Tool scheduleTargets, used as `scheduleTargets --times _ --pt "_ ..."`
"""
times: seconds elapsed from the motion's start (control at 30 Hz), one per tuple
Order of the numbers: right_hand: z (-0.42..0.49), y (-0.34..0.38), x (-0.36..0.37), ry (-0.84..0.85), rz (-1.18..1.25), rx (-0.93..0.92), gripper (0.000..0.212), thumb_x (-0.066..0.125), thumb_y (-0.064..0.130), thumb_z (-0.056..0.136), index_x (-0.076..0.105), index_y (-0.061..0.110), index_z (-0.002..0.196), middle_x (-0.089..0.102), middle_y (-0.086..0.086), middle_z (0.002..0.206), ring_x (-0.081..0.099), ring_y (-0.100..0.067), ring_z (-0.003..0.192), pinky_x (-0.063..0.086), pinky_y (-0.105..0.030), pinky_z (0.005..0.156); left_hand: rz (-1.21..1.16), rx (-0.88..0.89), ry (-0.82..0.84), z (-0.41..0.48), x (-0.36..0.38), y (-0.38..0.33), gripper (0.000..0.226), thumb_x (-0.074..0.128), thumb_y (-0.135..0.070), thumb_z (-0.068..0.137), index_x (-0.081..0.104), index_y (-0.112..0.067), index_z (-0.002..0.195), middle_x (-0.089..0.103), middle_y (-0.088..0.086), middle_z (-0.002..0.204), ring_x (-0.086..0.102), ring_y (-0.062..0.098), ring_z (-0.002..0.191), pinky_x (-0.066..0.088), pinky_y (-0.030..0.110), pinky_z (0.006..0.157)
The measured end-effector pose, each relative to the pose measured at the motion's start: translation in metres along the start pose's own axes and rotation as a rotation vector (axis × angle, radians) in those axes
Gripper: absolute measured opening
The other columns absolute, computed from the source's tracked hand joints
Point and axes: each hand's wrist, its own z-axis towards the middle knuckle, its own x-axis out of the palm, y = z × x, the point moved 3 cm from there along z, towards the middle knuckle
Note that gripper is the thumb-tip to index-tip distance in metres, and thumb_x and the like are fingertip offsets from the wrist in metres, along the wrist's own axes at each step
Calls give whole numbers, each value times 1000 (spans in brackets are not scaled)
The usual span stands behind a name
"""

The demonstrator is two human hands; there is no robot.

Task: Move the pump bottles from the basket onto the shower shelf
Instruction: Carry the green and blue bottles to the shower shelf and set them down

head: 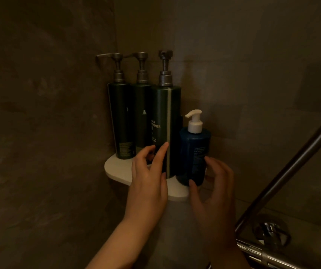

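Three tall dark green pump bottles with metal pumps stand in a row on the white corner shelf (116, 167): the left one (120, 121), the middle one (142, 117) and the right one (165, 113). My left hand (148, 183) grips the right green bottle low down, thumb on its front and fingers curled round its left side. A small blue pump bottle (194, 150) with a white pump stands at the shelf's right end. My right hand (216, 191) holds it between the thumb at its base and the fingers on its right side. The basket is out of view.
Dark tiled walls meet in the corner behind the shelf. A metal shower hose (291, 171) runs diagonally at the right. A chrome mixer valve and bar (268, 241) sit at the lower right.
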Motion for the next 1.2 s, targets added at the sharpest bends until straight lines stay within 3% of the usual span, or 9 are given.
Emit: scheduleTargets --times 0.23,0.33,0.57,0.7,0.9,1.07,1.2 --pt "9 -6 5 28 28 43 62 69 5 78 42 23 130 36 12 128 50 -19 117 42 -25 93 3 0 99 4 7 -4 58 54 -4 88 39 -24 139 27 7 139 36 18 125 27 15 94" --pt "11 -7 6 27 30 37 61 69 4 77 43 22 129 42 4 128 50 -19 116 44 -30 94 13 3 102 3 9 -6 51 54 -11 91 41 -21 138 30 8 139 35 18 126 24 13 93" --pt "15 -13 8 39 76 76 62 68 5 78 41 29 128 41 12 125 50 -9 113 37 -13 90 27 -1 114 6 10 -8 51 52 -18 92 37 -22 141 27 1 140 28 15 128 29 20 95" --pt "16 -15 9 63 76 102 61 68 9 79 40 29 129 42 7 129 50 -12 115 40 -20 91 32 1 123 4 10 -7 52 51 -22 92 34 -25 142 24 -3 141 25 12 129 26 13 89" --pt "16 -1 0 -1 37 -28 56 67 10 80 43 22 129 44 5 128 49 -13 117 39 -14 95 -4 14 137 1 5 -2 51 50 -26 93 33 -27 142 22 -12 138 16 -8 119 19 1 82" --pt "23 15 -3 -6 67 -151 46 60 12 84 46 20 127 42 11 125 49 -9 117 44 -23 96 -11 5 88 4 -11 6 52 51 -27 91 34 -27 141 29 -6 137 23 -5 121 24 10 93" --pt "33 31 2 67 59 -232 42 55 17 86 47 16 127 45 2 126 48 -13 118 41 -18 97 -37 -38 30 11 -28 18 55 51 -29 91 30 -28 142 31 -5 137 23 -4 120 31 23 96"
